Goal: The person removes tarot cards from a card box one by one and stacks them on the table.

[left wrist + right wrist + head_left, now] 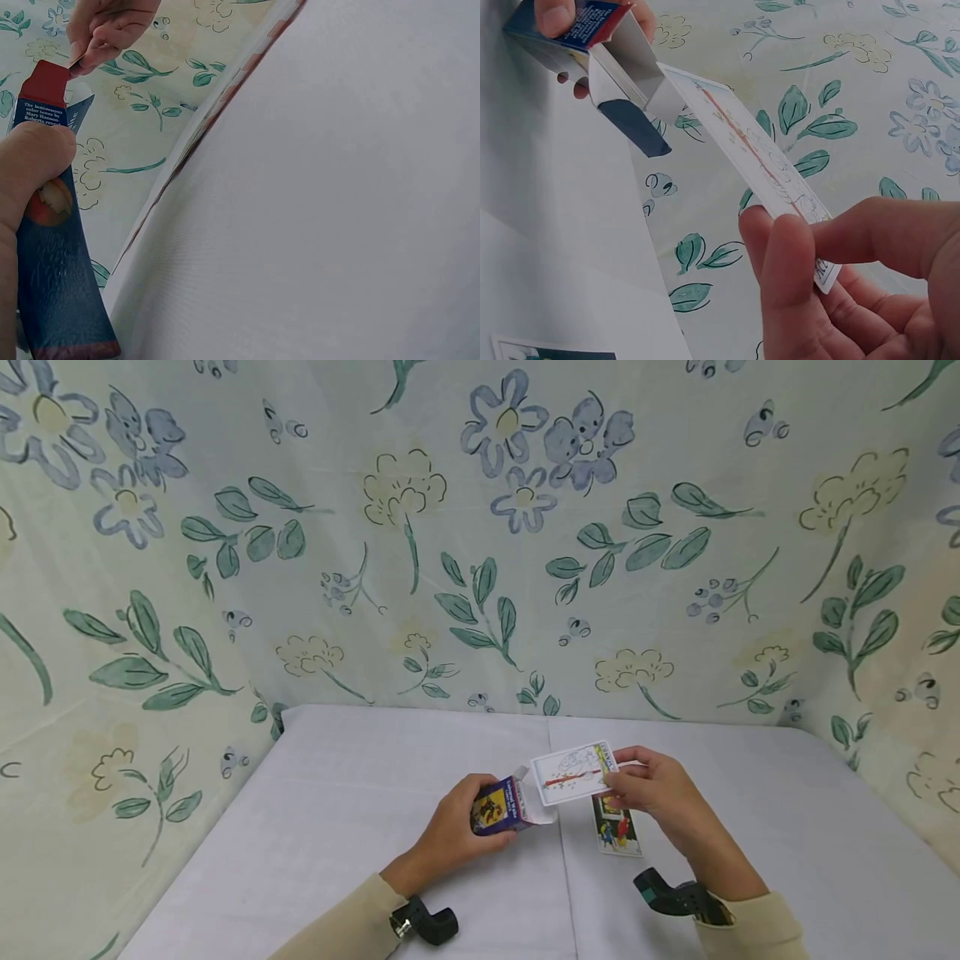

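We see the white card (570,777) beside the box's (497,807) open end, its long axis near nine-to-three — the right hand (651,787), nearer, pinches its three o'clock end. At the card's eight o'clock, the left hand (452,828) grips the box; a darker card (618,833) lies at five.

left grip (448,827) curled, right grip (660,787) pinching

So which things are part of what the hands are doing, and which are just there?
Part of it:
open box, held by the left hand
drawn-on card, pinched by the right hand
probably the picture card lying on the table

Just there:
floral cloth
black wrist devices
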Demonstrator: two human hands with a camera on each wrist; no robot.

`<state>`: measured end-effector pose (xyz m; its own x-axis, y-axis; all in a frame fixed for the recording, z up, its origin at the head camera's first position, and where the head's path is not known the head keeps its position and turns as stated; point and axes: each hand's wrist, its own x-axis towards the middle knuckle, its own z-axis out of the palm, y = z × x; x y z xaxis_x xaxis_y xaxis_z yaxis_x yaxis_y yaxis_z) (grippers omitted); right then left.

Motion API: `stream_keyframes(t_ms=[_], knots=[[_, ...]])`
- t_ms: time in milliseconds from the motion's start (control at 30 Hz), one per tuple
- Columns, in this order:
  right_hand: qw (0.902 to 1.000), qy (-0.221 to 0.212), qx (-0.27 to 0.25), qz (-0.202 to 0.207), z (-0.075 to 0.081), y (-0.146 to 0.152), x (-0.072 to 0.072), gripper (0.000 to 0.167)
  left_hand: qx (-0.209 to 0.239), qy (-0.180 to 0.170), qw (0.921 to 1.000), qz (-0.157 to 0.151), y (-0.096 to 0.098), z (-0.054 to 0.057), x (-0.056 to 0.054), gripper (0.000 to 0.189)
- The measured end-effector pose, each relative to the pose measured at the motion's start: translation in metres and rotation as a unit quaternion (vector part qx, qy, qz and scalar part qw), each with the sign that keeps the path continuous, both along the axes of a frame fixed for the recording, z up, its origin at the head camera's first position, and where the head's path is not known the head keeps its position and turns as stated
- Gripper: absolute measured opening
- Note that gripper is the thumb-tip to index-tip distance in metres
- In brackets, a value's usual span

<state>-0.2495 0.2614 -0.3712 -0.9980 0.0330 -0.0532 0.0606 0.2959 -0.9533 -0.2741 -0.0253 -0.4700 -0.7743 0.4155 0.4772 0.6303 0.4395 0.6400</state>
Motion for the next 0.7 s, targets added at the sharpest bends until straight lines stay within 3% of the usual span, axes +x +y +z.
stream_keyframes(t_ms=[300, 700], knots=[[0.9999, 0.01, -0.004, 0.004, 0.001, 0.003, 0.001, 0.069, 0.0, -0.004, 1.0, -0.001, 0.0, -0.001, -0.001, 0.073], [0.9995, 0.018, 0.018, -0.019, -0.001, 0.012, -0.002, 0.059, 0.001, -0.004, 1.0, -0.006, -0.001, -0.001, -0.001, 0.074]])
